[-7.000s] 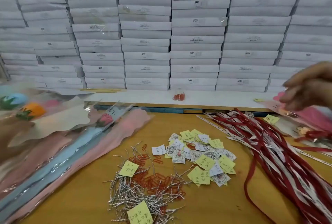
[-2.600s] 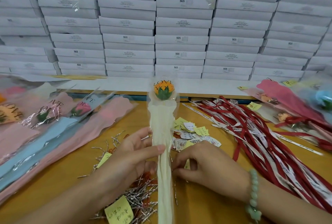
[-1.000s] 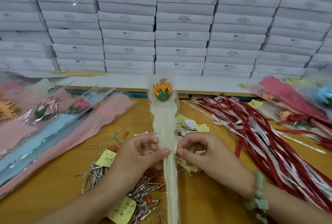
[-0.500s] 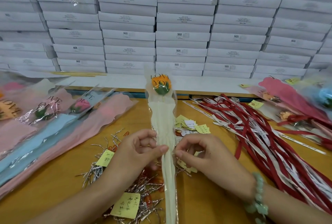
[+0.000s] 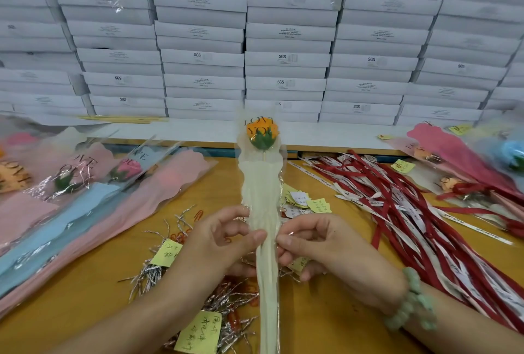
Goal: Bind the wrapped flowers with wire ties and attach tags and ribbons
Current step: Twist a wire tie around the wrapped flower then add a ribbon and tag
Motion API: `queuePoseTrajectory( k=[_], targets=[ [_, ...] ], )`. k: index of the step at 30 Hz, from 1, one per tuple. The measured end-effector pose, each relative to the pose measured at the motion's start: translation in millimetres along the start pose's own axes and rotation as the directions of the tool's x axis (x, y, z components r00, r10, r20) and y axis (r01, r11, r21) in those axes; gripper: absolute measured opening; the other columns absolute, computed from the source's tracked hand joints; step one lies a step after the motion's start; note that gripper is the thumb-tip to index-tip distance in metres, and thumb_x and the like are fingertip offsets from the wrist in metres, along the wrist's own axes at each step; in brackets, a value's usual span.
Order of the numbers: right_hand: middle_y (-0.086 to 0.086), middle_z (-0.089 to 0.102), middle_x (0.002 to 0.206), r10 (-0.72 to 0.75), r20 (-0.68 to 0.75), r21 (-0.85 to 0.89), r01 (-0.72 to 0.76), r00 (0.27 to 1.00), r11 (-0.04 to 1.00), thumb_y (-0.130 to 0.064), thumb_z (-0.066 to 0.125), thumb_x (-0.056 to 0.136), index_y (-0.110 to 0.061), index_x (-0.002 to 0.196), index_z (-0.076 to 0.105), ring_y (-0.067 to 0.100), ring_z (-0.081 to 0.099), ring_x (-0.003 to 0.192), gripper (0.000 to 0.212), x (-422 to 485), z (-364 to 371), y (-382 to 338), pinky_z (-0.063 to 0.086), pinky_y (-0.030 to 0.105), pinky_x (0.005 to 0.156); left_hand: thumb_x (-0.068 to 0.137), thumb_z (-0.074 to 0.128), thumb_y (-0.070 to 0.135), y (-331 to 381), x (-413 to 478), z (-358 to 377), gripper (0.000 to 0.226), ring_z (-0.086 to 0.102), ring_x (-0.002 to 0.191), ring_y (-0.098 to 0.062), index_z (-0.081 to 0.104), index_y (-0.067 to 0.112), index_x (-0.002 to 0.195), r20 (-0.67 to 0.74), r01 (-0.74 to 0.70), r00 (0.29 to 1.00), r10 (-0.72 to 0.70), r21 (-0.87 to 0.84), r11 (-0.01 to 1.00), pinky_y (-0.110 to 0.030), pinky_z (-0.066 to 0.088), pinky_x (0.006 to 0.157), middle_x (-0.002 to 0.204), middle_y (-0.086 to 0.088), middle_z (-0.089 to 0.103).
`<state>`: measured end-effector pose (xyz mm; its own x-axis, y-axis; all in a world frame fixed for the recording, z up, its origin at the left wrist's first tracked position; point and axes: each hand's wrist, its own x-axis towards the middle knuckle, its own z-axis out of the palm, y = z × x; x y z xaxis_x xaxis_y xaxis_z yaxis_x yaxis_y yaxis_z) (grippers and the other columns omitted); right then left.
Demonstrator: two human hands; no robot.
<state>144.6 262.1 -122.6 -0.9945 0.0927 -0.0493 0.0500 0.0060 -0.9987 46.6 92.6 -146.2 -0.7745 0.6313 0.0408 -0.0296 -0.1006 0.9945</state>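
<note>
White boxes (image 5: 286, 41): stacked wall across the upper frame, behind the work.
Table (image 5: 326, 311): wooden, lower frame, stock spread within reach.
Wrapped flowers (image 5: 85, 212): pink and blue sleeves, left of frame, apparently awaiting binding.
Ribbons (image 5: 411, 212): red and white, right of frame.
Cream wrapped flower (image 5: 262, 183): centre, upright, bloom uppermost, gathered neck presented for tying.
Left hand (image 5: 218, 243), right hand (image 5: 320, 243): fingers pinch that neck from either side, likely twisting a tie; the tie itself is too small to confirm.
Wire ties (image 5: 226, 305): silver heap beneath the hands.
Tags (image 5: 306, 203): just right of the sleeve.
</note>
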Motion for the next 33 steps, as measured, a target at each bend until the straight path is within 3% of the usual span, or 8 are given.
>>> queuePoseTrajectory(
  k=[5, 9, 14, 17, 19, 22, 28, 33],
  targets=[
    [-0.003, 0.065, 0.064, -0.001, -0.112, -0.278, -0.03, 0.994, 0.96, -0.016, 0.064, 0.092, -0.007, 0.09, 0.069, 0.006, 0.054, 0.053, 0.01, 2, -8, -6, 0.039, 0.016, 0.041, 0.072, 0.075, 0.025, 3, -4, 2, 0.056, 0.071, 0.078, -0.047, 0.054, 0.014, 0.123, 0.054, 0.027, 0.998, -0.023, -0.064, 0.998, -0.042, 0.061, 0.065, 0.108, -0.026, 0.063],
    [-0.007, 0.049, 0.062, -0.094, -0.173, -0.724, -0.062, 0.98, 0.687, -0.025, 0.046, 0.101, -0.018, 0.087, 0.056, 0.003, 0.039, 0.045, 0.019, 2, -12, -7, 0.033, 0.016, 0.046, 0.073, 0.073, 0.021, 4, -5, 3, 0.055, 0.072, 0.078, -0.045, 0.052, 0.018, 0.124, 0.047, 0.045, 0.998, -0.04, -0.12, 0.992, -0.04, 0.061, 0.062, 0.106, -0.021, 0.069],
    [-0.01, 0.052, 0.068, -0.015, -0.069, -0.891, -0.054, 0.998, 0.451, -0.031, 0.052, 0.091, -0.029, 0.088, 0.061, 0.003, 0.046, 0.06, 0.009, -2, -11, -9, 0.038, 0.02, 0.058, 0.073, 0.071, 0.02, 5, -8, 7, 0.06, 0.073, 0.08, -0.038, 0.046, 0.018, 0.128, 0.089, 0.072, 0.994, -0.059, -0.156, 0.985, -0.032, 0.06, 0.06, 0.099, -0.02, 0.074],
    [-0.009, 0.051, 0.069, -0.195, -0.07, -0.944, -0.002, 0.978, 0.329, -0.043, 0.053, 0.091, -0.035, 0.093, 0.062, 0.003, 0.046, 0.063, 0.012, -6, -8, -8, 0.034, 0.019, 0.054, 0.071, 0.073, 0.02, 6, -8, 8, 0.063, 0.073, 0.079, -0.038, 0.048, 0.019, 0.129, 0.059, 0.054, 0.997, -0.045, -0.154, 0.987, -0.032, 0.06, 0.06, 0.099, -0.019, 0.073],
    [-0.01, 0.058, 0.071, -0.265, -0.098, -0.805, 0.08, 0.959, 0.587, -0.04, 0.054, 0.095, -0.031, 0.09, 0.069, 0.001, 0.048, 0.056, 0.018, -5, -4, -9, 0.033, 0.015, 0.05, 0.068, 0.075, 0.019, 6, -8, 8, 0.064, 0.073, 0.078, -0.04, 0.051, 0.019, 0.128, 0.01, 0.037, 0.999, -0.035, -0.161, 0.986, -0.033, 0.06, 0.059, 0.102, -0.023, 0.07],
    [-0.003, 0.066, 0.08, -0.117, -0.036, -0.315, 0.1, 0.992, 0.944, -0.027, 0.061, 0.094, -0.016, 0.093, 0.073, 0.002, 0.055, 0.056, 0.017, -5, 3, -9, 0.037, 0.013, 0.043, 0.066, 0.077, 0.021, 6, -9, 9, 0.061, 0.073, 0.079, -0.038, 0.057, 0.021, 0.124, -0.04, 0.013, 0.999, -0.018, -0.123, 0.992, -0.032, 0.059, 0.058, 0.106, -0.029, 0.064],
    [0.003, 0.069, 0.081, 0.018, -0.006, -0.006, -0.018, 1.0, 1.0, -0.011, 0.071, 0.085, -0.002, 0.102, 0.07, 0.007, 0.066, 0.067, 0.019, -4, 5, 1, 0.046, 0.016, 0.042, 0.067, 0.076, 0.029, 5, -10, 11, 0.048, 0.057, 0.05, -0.021, 0.063, 0.028, 0.113, -0.045, -0.027, 0.998, 0.031, 0.076, 0.997, -0.024, 0.048, 0.047, 0.085, -0.012, 0.07],
    [0.002, 0.069, 0.074, 0.004, -0.059, 0.021, -0.003, 0.998, 1.0, -0.009, 0.07, 0.085, 0.0, 0.102, 0.069, 0.006, 0.065, 0.063, 0.02, -1, 2, 4, 0.048, 0.017, 0.044, 0.066, 0.077, 0.02, 6, -5, 4, 0.03, 0.071, 0.068, -0.019, 0.074, 0.008, 0.094, 0.04, 0.03, 0.999, -0.032, 0.055, 0.998, -0.021, 0.054, 0.052, 0.087, -0.015, 0.075]
  ],
)
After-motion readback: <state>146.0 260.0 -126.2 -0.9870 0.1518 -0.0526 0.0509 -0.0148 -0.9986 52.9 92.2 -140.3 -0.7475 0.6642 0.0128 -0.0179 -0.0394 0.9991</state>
